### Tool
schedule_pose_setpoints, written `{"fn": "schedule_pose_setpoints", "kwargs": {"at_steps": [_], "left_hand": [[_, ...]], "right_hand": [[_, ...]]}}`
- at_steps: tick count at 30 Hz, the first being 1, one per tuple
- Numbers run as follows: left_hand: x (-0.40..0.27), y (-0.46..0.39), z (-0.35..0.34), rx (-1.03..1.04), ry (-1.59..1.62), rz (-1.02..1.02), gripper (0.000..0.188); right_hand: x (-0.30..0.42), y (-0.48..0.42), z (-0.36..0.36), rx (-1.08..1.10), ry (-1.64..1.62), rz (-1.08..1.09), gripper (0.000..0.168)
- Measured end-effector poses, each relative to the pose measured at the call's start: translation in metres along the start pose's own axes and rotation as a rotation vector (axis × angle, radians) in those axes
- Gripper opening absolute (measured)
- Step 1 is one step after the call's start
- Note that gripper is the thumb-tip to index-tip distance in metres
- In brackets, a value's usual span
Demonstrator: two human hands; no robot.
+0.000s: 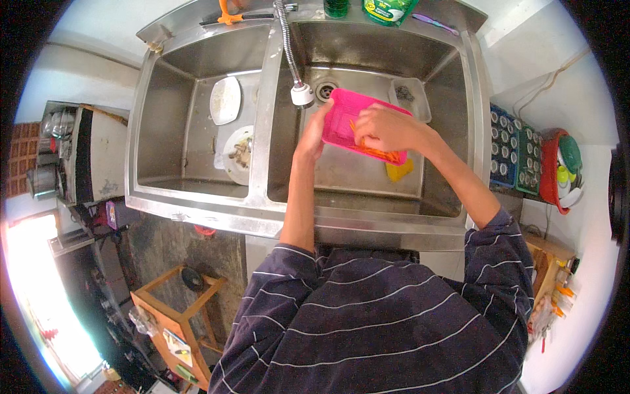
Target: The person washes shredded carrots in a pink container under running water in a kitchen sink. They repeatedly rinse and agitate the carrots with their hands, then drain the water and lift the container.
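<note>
My left hand (315,130) grips the left end of a pink plastic container (344,113) above the right sink basin. Inside the container is my right hand (381,128), its fingers curled at shredded orange food (381,153), perhaps carrot; whether they pinch any is hidden. A flexible metal faucet with a white head (301,94) hangs just left of the container. Beyond its right end, a clear plastic container (418,101) with dark bits in it lies on the basin floor. A yellow sponge or cloth (399,170) lies below the pink container's near right corner.
The left basin holds a white dish (225,101) and a round plate with food scraps (238,155). Along the sink's back ledge are a green detergent pouch (386,11), a purple toothbrush (435,23) and an orange-and-black tool (230,18). A metal divider (261,118) separates the basins.
</note>
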State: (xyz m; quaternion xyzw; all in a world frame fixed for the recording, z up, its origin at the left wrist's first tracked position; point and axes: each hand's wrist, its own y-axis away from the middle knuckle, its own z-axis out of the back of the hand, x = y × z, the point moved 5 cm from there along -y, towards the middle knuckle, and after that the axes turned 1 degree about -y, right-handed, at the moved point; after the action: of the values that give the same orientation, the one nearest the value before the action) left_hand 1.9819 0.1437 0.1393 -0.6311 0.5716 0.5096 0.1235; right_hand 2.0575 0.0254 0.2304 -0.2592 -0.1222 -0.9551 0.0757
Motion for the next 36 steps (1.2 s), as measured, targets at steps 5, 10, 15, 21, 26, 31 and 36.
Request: {"fn": "schedule_pose_setpoints", "kwargs": {"at_steps": [5, 10, 15, 21, 26, 31, 36], "left_hand": [[-0.002, -0.009, -0.005, 0.046, -0.05, -0.026, 0.045], [-0.005, 0.001, 0.002, -0.028, -0.014, -0.061, 0.044], [-0.008, 0.002, 0.009, -0.085, -0.017, -0.108, 0.045], [-0.005, -0.006, 0.011, -0.137, -0.226, -0.215, 0.048], [-0.002, -0.004, 0.021, -0.179, -0.18, -0.184, 0.048], [-0.001, -0.001, 0.029, -0.189, -0.111, -0.19, 0.047], [-0.007, -0.005, 0.012, -0.147, -0.164, -0.186, 0.045]], "right_hand": [[-0.008, -0.022, -0.014, -0.45, 0.11, 0.061, 0.018], [0.003, -0.005, -0.014, -0.158, 0.115, 0.018, 0.02], [-0.011, 0.02, 0.011, -0.463, -0.173, -0.132, 0.025], [-0.007, -0.004, -0.031, -0.627, 0.027, -0.107, 0.034], [-0.012, 0.001, -0.048, -0.393, 0.092, -0.115, 0.033], [-0.013, 0.015, -0.025, -0.424, 0.075, -0.121, 0.034], [-0.016, -0.008, -0.028, -0.679, 0.246, -0.041, 0.032]]}}
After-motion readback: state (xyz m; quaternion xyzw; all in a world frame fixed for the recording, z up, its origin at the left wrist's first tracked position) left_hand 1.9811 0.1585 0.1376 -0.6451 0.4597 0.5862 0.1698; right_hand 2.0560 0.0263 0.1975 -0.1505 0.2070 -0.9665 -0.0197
